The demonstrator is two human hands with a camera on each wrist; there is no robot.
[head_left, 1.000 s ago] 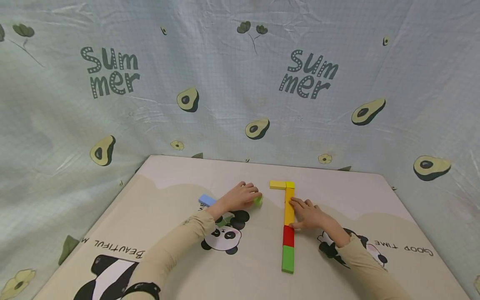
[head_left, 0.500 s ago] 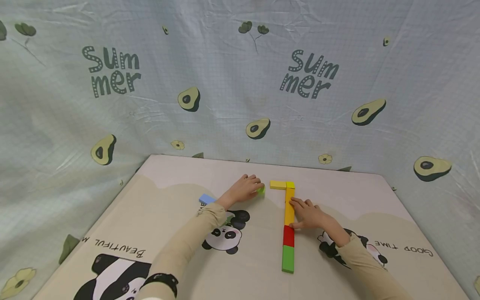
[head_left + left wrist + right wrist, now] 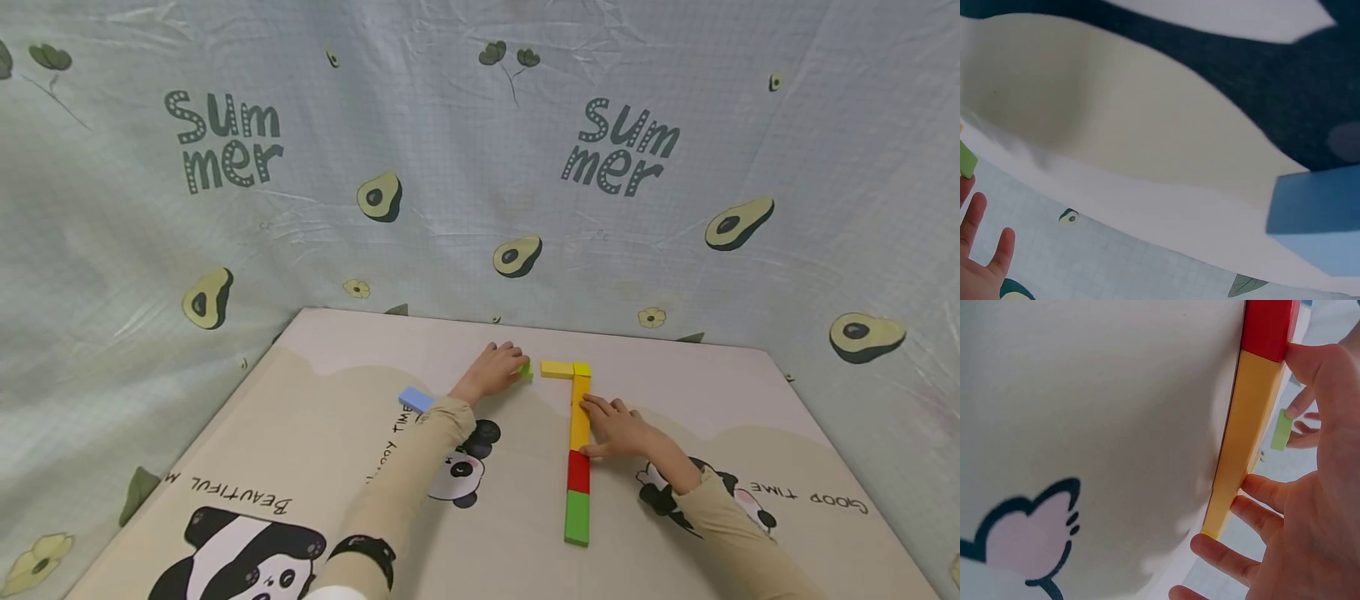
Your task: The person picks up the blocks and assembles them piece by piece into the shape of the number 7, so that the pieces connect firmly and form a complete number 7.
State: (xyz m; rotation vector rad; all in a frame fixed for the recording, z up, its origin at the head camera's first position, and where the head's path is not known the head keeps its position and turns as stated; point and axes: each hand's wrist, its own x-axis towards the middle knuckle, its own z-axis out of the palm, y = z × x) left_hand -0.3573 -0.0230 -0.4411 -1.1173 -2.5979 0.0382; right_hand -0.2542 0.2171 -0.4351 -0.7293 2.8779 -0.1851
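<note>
My left hand (image 3: 491, 371) pinches a small light green block (image 3: 1282, 430), held just left of a yellow block (image 3: 557, 369). That yellow block joins a small yellow block (image 3: 582, 369) at the top of a straight row. Below it the row runs through orange-yellow blocks (image 3: 581, 417), a red block (image 3: 578, 472) and a green block (image 3: 577, 517). My right hand (image 3: 621, 429) rests along the row's right side. Its fingertips touch the orange-yellow part, and the thumb (image 3: 1307, 359) meets the row near the red block.
A blue block (image 3: 416, 399) lies on the table left of the row, beside my left forearm; it looms large in the left wrist view. The table cover (image 3: 510, 517) has printed pandas. A patterned cloth (image 3: 450, 167) hangs behind the table's far edge.
My left hand has carried the light green block away from me and slightly right, closer to the yellow block. The left forearm now covers a green piece seen earlier. My right hand stays put.
</note>
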